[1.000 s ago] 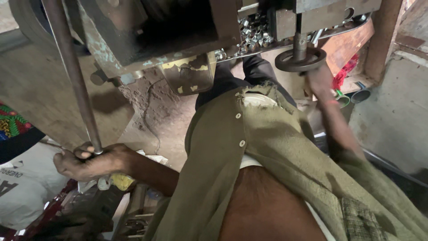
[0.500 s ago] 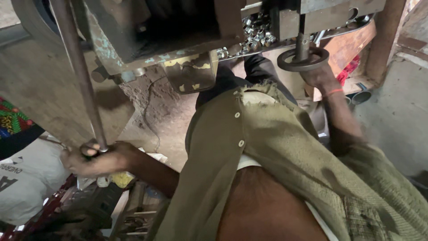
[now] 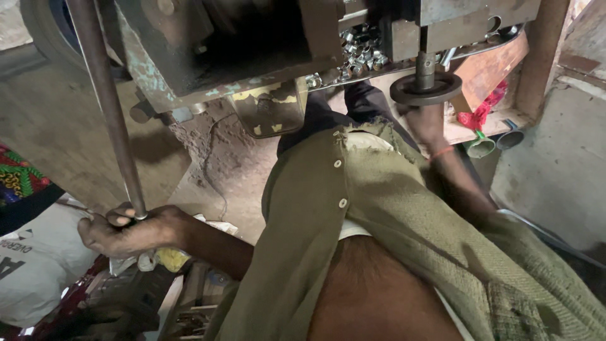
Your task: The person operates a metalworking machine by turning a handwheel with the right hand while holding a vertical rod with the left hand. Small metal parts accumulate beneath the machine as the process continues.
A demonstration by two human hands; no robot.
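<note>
My left hand (image 3: 123, 230) is closed around the lower end of a long, dark metal lever rod (image 3: 104, 107) that slants up to the left of a worn press machine (image 3: 221, 57). My right hand (image 3: 426, 123) reaches up beneath a round dark metal disc (image 3: 425, 89) on the machine's vertical shaft; whether it grips anything there is hidden by blur. A heap of small shiny metal rings (image 3: 360, 53) lies on the machine bed just left of the shaft. My olive-green shirt (image 3: 379, 208) hangs open over my lap.
A white printed sack (image 3: 31, 265) and a bright patterned cloth (image 3: 19, 180) lie at the left. Red plastic (image 3: 480, 113) and two metal cups (image 3: 489, 144) sit on a shelf at the right, beside a concrete wall (image 3: 555, 145). Bare earthen floor (image 3: 227, 170) shows under the machine.
My left hand has drawn the lever rod toward me and slightly right. My right hand stays under the disc on the shaft, and the view has tilted up a little.
</note>
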